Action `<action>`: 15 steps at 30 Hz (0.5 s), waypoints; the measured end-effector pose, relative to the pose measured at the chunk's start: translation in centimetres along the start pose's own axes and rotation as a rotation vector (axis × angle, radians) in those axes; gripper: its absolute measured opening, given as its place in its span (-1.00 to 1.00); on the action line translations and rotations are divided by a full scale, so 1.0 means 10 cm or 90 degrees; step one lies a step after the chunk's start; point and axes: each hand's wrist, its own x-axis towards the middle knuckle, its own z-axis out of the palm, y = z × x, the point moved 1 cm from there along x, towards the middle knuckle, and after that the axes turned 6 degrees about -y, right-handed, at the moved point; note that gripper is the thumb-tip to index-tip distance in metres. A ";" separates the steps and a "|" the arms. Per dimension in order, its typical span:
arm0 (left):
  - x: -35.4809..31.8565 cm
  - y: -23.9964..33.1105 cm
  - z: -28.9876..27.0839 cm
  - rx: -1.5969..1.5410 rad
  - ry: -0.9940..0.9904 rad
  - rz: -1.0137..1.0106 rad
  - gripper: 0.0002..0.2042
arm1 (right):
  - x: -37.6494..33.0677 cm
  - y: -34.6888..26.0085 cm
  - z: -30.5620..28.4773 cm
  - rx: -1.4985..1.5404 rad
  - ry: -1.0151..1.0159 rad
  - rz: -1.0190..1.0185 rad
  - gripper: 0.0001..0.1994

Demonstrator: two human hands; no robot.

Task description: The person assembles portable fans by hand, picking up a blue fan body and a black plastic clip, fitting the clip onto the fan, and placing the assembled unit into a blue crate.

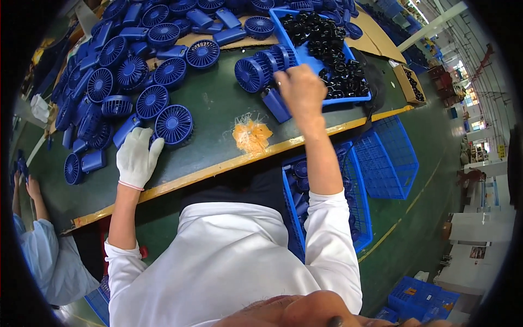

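My left hand (137, 158), in a white knit glove, lies over the near edge of the fan pile, its fingers bent on the handle of a blue handheld fan (126, 131). Its thumb is beside another round fan head (174, 124). My bare right hand (304, 92) is closed in front of the blue tray (340, 100); whatever its fingers hold is hidden. Just left of it, several blue fans (249, 74) stand on edge in a row. A blue fan handle (275, 106) sticks out below my fingers. Small black ring-like parts (316, 30) fill much of the tray.
A heap of blue fans (114, 52) covers the green table's (212, 109) far left. Orange tape (251, 135) is stuck near its front edge. Blue crates (389, 163) stand below on the right. At far left, another person's hand (34, 188) is near the table.
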 end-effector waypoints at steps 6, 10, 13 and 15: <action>0.17 0.23 0.00 -0.011 0.007 0.109 -0.58 | 0.41 1.01 0.12 -0.194 -0.119 0.056 -0.77; 0.17 0.47 -0.01 -0.027 0.003 0.168 -0.57 | 0.58 1.14 0.29 -0.240 -0.269 0.136 -0.85; 0.12 0.58 -0.02 -0.070 -0.050 0.109 -0.57 | 0.71 1.21 0.29 -0.260 -0.326 0.134 -0.81; 0.08 0.58 -0.02 -0.073 -0.050 0.087 -0.58 | 0.76 1.24 0.29 -0.262 -0.381 0.127 -0.76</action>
